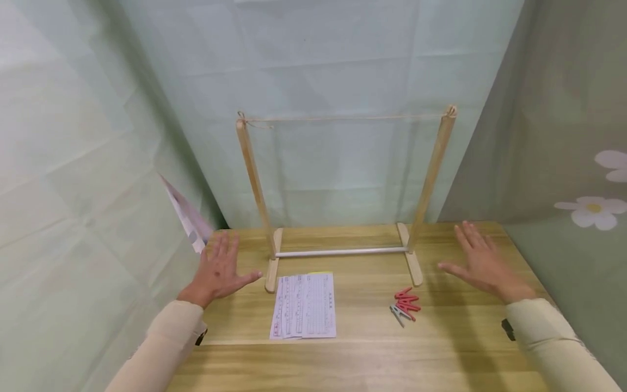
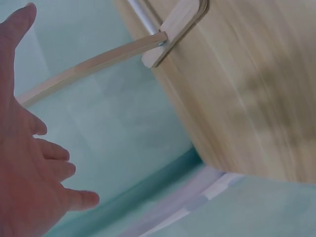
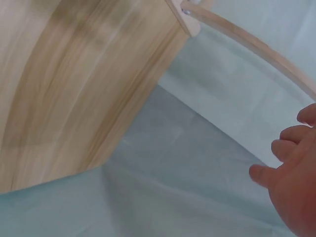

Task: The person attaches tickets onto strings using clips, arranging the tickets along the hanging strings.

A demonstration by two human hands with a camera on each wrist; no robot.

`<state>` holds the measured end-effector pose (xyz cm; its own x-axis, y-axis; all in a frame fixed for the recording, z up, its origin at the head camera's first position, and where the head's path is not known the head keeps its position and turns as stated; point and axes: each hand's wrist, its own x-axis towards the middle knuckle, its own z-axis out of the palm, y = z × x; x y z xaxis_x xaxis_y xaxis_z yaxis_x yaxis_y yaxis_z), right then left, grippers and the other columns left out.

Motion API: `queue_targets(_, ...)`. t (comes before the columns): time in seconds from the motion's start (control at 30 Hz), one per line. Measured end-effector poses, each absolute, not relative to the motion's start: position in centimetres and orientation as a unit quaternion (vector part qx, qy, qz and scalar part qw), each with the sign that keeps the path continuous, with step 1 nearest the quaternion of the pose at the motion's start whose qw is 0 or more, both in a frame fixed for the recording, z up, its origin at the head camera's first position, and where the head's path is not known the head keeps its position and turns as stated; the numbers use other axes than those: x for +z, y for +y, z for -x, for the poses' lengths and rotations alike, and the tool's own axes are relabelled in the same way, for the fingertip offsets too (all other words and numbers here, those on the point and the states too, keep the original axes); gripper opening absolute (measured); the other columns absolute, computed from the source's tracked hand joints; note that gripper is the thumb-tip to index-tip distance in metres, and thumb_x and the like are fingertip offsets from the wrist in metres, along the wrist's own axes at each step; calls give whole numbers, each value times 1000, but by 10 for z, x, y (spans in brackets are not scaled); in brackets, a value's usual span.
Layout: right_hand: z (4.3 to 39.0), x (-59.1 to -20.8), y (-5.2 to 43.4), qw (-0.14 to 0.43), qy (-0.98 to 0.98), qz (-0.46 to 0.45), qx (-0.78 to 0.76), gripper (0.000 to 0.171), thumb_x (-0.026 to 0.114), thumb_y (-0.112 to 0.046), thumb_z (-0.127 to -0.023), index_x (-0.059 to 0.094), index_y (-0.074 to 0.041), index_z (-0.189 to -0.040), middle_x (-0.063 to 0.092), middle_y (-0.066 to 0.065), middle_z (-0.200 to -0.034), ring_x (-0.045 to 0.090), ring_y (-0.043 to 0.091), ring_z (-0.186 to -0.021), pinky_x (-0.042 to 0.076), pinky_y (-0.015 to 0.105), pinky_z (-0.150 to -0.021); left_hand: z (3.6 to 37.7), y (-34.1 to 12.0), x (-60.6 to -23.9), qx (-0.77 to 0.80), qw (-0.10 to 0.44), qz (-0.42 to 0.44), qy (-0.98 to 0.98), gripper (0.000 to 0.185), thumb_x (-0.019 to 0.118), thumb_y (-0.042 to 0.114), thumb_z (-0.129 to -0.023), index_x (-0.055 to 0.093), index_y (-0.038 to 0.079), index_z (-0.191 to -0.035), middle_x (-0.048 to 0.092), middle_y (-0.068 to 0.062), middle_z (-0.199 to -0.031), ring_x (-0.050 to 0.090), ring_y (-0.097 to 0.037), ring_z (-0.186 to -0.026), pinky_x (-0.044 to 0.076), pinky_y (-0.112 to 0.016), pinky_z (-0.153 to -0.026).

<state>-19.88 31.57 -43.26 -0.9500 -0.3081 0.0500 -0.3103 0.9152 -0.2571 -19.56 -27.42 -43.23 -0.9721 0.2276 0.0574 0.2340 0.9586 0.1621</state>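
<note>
Fingers of the left hand (image 1: 219, 270) are straight and spread, thumb out to the side, palm down above the table (image 1: 362, 359) and holding nothing; the right hand (image 1: 482, 263) mirrors it, fingers splayed and empty, over the table's far right part. Both wear pale sleeves (image 1: 166, 340) to the wrist. The left hand hovers just beside the left foot of the rack (image 1: 254, 169), a wooden frame of two slanted posts on flat feet, joined low by a white bar (image 1: 340, 251) and at the top by a taut string (image 1: 343, 117). The right hand is near the rack's right foot, a little apart from it. Between the hands, in front of the rack, lie the sheets (image 1: 305, 306), a fanned stack of printed paper flat on the wood, close to the left foot. To their right, nearer the right hand, sits a small heap of pegs (image 1: 405, 305), mostly red with a grey one at its near left. A folded paper (image 1: 188, 218) leans at the table's far left corner against the green cloth (image 1: 73, 163) that hangs behind and on both sides; flowers (image 1: 595, 209) are printed on its right part. The wrist views show only each hand's open fingers, the table edge and a rack foot.
</note>
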Motion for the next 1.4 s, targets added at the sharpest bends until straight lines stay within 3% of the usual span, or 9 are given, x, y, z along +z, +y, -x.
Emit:
queue_targets(0.17,198,-440,309,6,-975,-169,144,103,65,-54,-93,14,14,-152,11,36,-158,14,52,-144,16,66,-113,196,-269,-445,-111,44,130,-984,107,66,63,-86,25,-12,-149,28,-40,-150,31,-57,-136,29,-72,-104)
queue_targets(0.37,193,-453,301,17,-971,-182,152,93,70,-44,-92,26,15,-149,23,36,-155,26,55,-139,26,66,-108,197,-264,-460,-138,55,142,-979,102,71,54,-87,26,-15,-148,34,-39,-147,37,-55,-133,34,-65,-105)
queue_targets(0.63,188,-475,293,63,-961,-203,177,80,78,-31,-87,42,17,-140,39,37,-145,38,54,-131,34,65,-104,193,-256,-473,-176,33,121,-976,97,73,49,-88,28,-14,-148,37,-38,-146,39,-54,-132,35,-63,-106)
queue_targets(0.83,182,-485,293,57,-955,-206,207,73,79,-23,-87,45,15,-139,42,36,-143,41,55,-129,35,66,-103,193,-250,-484,-203,17,117,-972,92,73,44,-89,31,-16,-145,37,-40,-145,38,-54,-133,35,-62,-107)
queue_targets(1.17,170,-510,287,52,-953,-204,219,68,81,-23,-84,52,11,-135,54,32,-135,53,52,-120,44,63,-97,187,-240,-503,-282,-40,67,-956,92,73,42,-90,29,-15,-148,35,-38,-148,34,-52,-137,32,-61,-109)
queue_targets(1.4,164,-525,279,61,-946,-210,238,63,82,-21,-82,57,11,-130,60,31,-127,57,49,-115,46,60,-96,181,-236,-525,-319,-26,65,-945,86,78,38,-87,39,-12,-145,47,-33,-142,44,-47,-133,39,-58,-105)
